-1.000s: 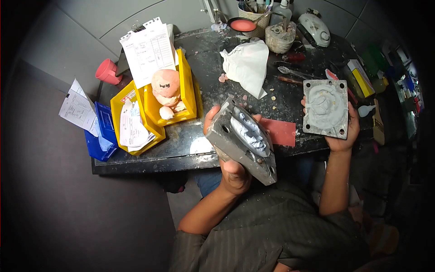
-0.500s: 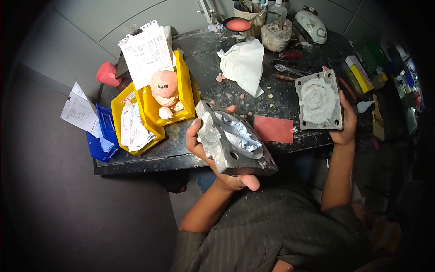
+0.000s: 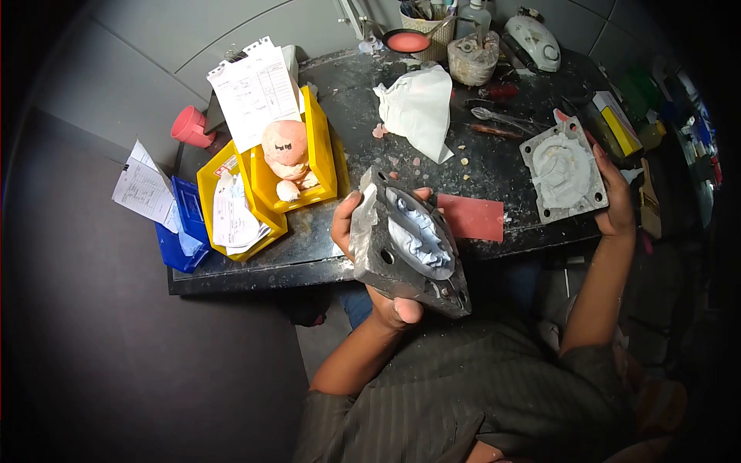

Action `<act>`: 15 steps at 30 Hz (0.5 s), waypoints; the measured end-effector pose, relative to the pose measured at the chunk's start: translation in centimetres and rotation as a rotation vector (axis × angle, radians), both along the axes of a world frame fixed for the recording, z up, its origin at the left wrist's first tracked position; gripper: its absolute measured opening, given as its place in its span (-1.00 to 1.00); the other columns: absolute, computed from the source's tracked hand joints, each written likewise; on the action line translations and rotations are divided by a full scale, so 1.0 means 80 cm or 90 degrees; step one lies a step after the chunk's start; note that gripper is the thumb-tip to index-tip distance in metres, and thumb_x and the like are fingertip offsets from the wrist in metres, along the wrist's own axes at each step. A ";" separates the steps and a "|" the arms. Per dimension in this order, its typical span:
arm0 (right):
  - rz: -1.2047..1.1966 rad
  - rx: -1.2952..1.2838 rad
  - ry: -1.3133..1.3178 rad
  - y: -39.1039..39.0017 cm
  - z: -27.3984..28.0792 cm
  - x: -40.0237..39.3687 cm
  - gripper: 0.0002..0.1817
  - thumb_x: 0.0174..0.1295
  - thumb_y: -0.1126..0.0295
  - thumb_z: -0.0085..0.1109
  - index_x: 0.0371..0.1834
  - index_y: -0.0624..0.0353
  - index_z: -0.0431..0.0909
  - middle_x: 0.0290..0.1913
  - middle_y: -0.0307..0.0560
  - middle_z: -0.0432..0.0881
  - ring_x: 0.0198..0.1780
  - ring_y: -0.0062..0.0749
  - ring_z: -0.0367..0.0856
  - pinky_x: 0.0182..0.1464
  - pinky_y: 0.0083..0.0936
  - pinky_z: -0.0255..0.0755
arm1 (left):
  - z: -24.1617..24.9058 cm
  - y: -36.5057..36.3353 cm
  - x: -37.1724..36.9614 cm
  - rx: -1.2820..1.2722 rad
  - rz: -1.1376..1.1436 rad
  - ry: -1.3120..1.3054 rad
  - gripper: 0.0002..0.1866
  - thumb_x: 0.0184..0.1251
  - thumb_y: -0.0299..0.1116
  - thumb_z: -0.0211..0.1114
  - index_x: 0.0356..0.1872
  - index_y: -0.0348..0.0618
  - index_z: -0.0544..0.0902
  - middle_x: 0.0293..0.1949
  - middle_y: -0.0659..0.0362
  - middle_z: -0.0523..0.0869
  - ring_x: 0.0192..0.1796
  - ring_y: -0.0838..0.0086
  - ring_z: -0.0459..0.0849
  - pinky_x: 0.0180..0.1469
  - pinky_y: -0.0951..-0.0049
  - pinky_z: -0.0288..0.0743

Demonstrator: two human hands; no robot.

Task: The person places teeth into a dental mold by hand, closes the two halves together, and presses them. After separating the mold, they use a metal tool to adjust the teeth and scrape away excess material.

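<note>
My left hand [image 3: 388, 307] grips a thick grey metal flask half [image 3: 372, 239] above the table's front edge, tilted on its side. Its oval cavity carries pale bluish-white plaster [image 3: 421, 235] with a ridged, arch-like relief. Fingertips show at its far and left sides, and the thumb lies along the near edge. On the right, my right hand [image 3: 615, 199] holds a second, square flask half [image 3: 567, 174] by its right edge, with holes at its corners and whitish plaster filling its middle. The two halves are well apart. A flat pink sheet [image 3: 477, 218] lies on the table between them.
Two yellow bins [image 3: 318, 147] hold papers and pink dough-like lumps [image 3: 284, 147]. A blue bin [image 3: 179, 231] and pink cup [image 3: 191, 126] stand left. White cloth [image 3: 417, 112], metal tools [image 3: 502, 117] and a pan with pink contents [image 3: 407, 41] are farther back on the black table [image 3: 347, 85].
The flask half in my left hand has turned more upright and shifted slightly right. My right hand has moved right and a little down with the other half, which has rotated slightly.
</note>
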State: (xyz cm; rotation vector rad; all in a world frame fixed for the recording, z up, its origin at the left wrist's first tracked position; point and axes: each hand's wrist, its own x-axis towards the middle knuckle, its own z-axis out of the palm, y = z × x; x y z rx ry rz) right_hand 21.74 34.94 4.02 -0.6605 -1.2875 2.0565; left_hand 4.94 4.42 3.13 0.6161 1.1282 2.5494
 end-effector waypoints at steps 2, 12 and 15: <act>0.003 0.004 -0.029 0.011 -0.002 0.011 -0.55 0.61 0.21 0.12 0.36 0.32 0.58 0.26 -0.02 0.71 0.25 -0.38 0.69 0.30 -0.42 0.54 | -0.001 0.000 -0.001 -0.005 0.003 0.000 0.60 -0.42 0.55 0.67 0.60 0.01 -0.11 0.47 -0.10 0.33 0.38 0.02 0.58 0.41 0.01 0.54; -0.093 0.181 -0.267 -0.004 0.022 0.029 -0.49 0.60 0.06 0.18 0.15 0.40 0.72 0.04 -0.11 0.79 0.07 -0.56 0.65 0.22 -0.56 0.44 | -0.026 0.005 -0.004 -0.043 0.076 0.115 0.50 -0.31 0.52 0.67 0.58 0.10 -0.08 0.53 -0.18 0.20 0.41 -0.10 0.53 0.42 -0.15 0.54; -0.050 0.257 -0.329 -0.008 0.026 0.034 -0.47 0.59 0.03 0.20 0.12 0.41 0.73 -0.06 -0.15 0.80 0.00 -0.60 0.63 0.17 -0.59 0.43 | -0.038 0.009 -0.007 -0.035 0.127 0.204 0.47 -0.32 0.52 0.67 0.57 0.15 -0.05 0.52 -0.21 0.20 0.40 -0.18 0.54 0.39 -0.24 0.57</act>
